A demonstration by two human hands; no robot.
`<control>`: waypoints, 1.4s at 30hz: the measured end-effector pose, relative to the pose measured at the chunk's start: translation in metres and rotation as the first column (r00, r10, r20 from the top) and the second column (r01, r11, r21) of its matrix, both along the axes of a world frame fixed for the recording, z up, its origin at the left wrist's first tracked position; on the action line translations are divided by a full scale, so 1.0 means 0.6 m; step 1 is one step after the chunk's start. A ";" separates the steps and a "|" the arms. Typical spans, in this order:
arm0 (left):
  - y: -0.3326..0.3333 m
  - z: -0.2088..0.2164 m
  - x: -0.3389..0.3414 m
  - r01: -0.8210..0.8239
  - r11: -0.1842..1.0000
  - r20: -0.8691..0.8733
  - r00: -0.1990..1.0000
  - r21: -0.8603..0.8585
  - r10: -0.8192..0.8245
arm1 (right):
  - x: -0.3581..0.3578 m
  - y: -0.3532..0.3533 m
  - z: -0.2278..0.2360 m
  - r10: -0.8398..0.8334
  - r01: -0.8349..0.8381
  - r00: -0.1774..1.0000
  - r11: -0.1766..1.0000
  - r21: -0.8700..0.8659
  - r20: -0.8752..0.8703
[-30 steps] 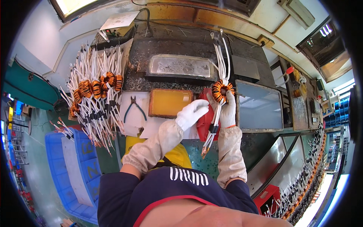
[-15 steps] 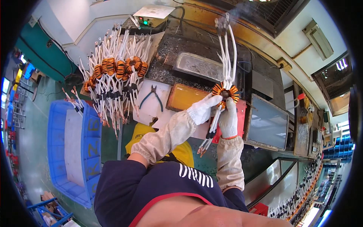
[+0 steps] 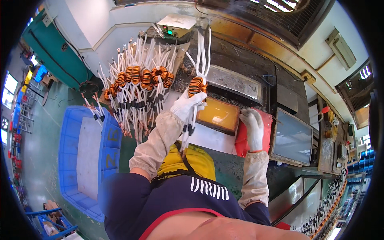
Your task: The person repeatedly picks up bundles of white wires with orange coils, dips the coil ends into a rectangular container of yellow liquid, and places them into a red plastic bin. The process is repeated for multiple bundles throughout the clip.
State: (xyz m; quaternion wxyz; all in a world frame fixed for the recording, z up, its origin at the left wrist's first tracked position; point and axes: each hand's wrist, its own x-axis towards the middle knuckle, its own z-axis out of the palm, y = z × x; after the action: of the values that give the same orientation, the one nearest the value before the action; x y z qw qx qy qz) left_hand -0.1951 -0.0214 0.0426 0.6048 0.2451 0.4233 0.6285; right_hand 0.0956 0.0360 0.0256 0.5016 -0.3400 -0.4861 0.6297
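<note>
My left hand [image 3: 185, 107], in a white glove, is closed around a toroidal coil [image 3: 197, 86] with orange-brown copper windings. Long white leads rise from the coil over the bench, and shorter ones with black sleeves hang below my fist. The upper lead ends are near a box with a green light. My right hand [image 3: 253, 125], also gloved, is over a red sheet [image 3: 262, 138] with its fingers loosely bent and nothing in them. Just left of it lies a rectangular tray of amber material [image 3: 218, 116]. Several similar coils [image 3: 134, 75] stand in a bunch to the left.
Behind the amber tray is a metal-topped rectangular pot [image 3: 232, 82]. A control box [image 3: 176, 25] stands at the back. A framed grey panel [image 3: 294, 136] lies right of my right hand. On the left is a blue plastic bin [image 3: 66, 160]; a yellow seat [image 3: 200, 160] is close to me.
My right hand has let go of the coil and is apart from it. My left hand has carried the coil to the left, toward the bunch, and now covers where the pliers lay.
</note>
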 end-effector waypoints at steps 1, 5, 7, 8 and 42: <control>-0.006 -0.002 -0.013 -0.046 0.999 -0.087 0.995 0.014 0.047 | 0.010 0.001 -0.004 -0.031 0.031 1.000 0.999 0.012 0.006; 0.002 -0.061 -0.067 -0.170 0.985 -0.465 0.871 0.022 0.160 | 0.044 0.014 -0.045 -0.162 0.157 0.984 0.985 0.068 0.069; 0.000 -0.070 -0.071 -0.206 0.978 -0.546 0.816 0.029 0.188 | 0.049 0.018 -0.065 -0.210 0.198 0.970 0.974 0.107 0.121; 0.000 -0.075 -0.073 -0.221 0.975 -0.584 0.787 0.034 0.199 | 0.055 0.020 -0.072 -0.210 0.192 0.964 0.974 0.124 0.160; 0.033 -0.260 -0.128 -0.456 0.888 -0.904 0.354 0.058 0.240 | 0.030 0.009 -0.068 -0.279 0.246 0.931 0.956 0.162 0.233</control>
State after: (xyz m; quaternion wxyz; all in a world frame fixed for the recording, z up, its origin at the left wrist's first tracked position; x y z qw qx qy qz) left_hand -0.2720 -0.0013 -0.1135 0.1617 0.3791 0.7808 0.4695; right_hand 0.1136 0.0414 -0.0152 0.5361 -0.4463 -0.5363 0.4752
